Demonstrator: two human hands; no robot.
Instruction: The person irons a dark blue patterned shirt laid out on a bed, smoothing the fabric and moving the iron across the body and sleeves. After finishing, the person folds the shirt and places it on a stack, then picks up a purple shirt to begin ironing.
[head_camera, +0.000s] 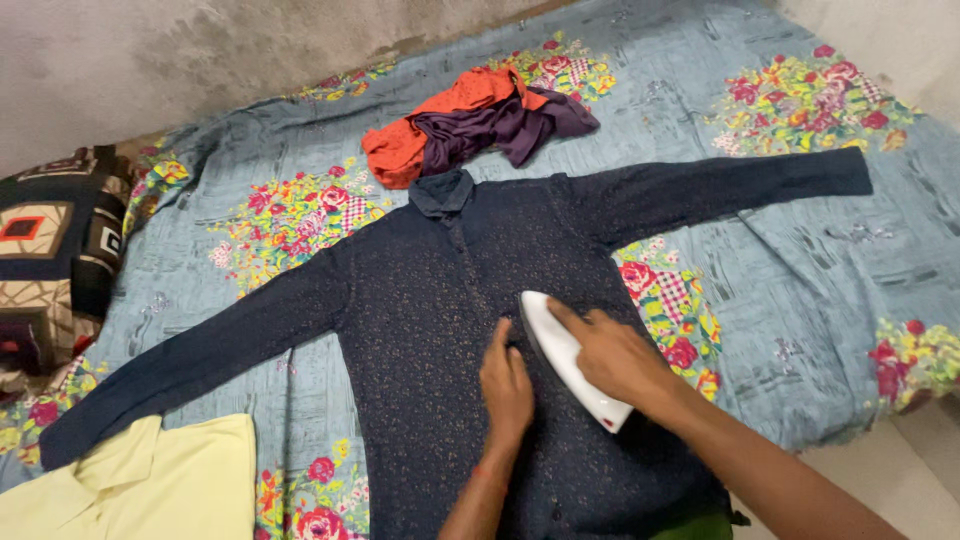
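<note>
Now your right hand (612, 355) is gripping the iron (570, 360), nose pointing toward the collar; your left hand (506, 385) is lying open, flattening the shirt (430, 300) beside it.

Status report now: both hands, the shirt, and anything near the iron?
Right hand grips white iron on dark shirt. Left hand flat on shirt beside iron. Nothing blocks; orange and purple clothes beyond collar.

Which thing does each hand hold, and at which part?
The right hand holds the white iron from above, apparently at its handle, hidden under the hand. The left hand holds nothing; it lies flat on the dark shirt.
</note>
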